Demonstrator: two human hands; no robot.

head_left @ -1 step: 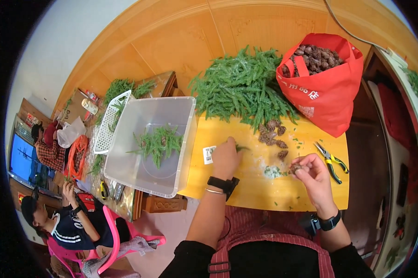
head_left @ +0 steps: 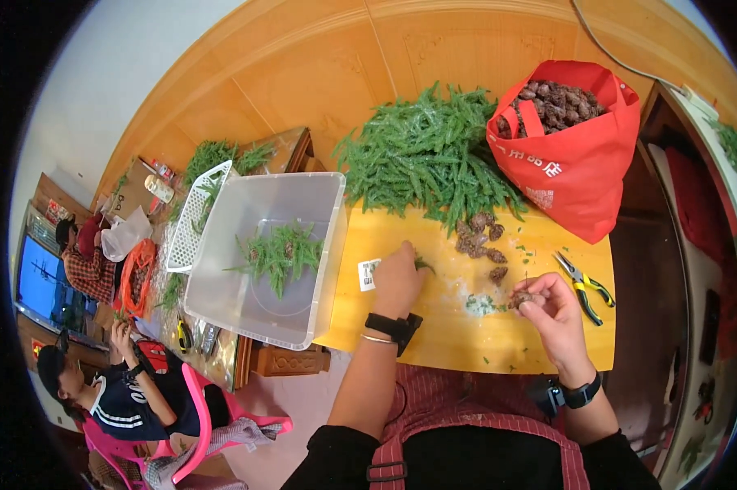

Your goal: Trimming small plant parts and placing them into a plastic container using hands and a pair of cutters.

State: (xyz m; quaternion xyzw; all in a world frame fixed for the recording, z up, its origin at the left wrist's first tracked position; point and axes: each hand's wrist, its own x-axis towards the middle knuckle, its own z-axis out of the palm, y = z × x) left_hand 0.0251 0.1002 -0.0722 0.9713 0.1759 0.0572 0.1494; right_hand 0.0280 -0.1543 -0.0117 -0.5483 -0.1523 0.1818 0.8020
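Note:
My left hand (head_left: pixel 398 282) is closed over the yellow tabletop, seen from its back. A green sprig (head_left: pixel 423 264) pokes out past its fingers; most of the sprig is hidden. My right hand (head_left: pixel 552 310) pinches a small brown pine cone (head_left: pixel 521 300) between thumb and fingers, and a thin dark wire stands up from the cone. Several loose pine cones (head_left: pixel 476 233) lie just beyond, below a big heap of green artificial sprigs (head_left: pixel 426 155). Pliers (head_left: pixel 582 286) with yellow and black handles rest open-jawed to the right of my right hand.
A red bag (head_left: pixel 572 155) full of pine cones stands at the back right. On the left, a clear plastic bin (head_left: pixel 328 269) holds green sprigs with cones, beside a white basket (head_left: pixel 195 208). A co-worker (head_left: pixel 132 400) sits farther left on a pink chair (head_left: pixel 197 400).

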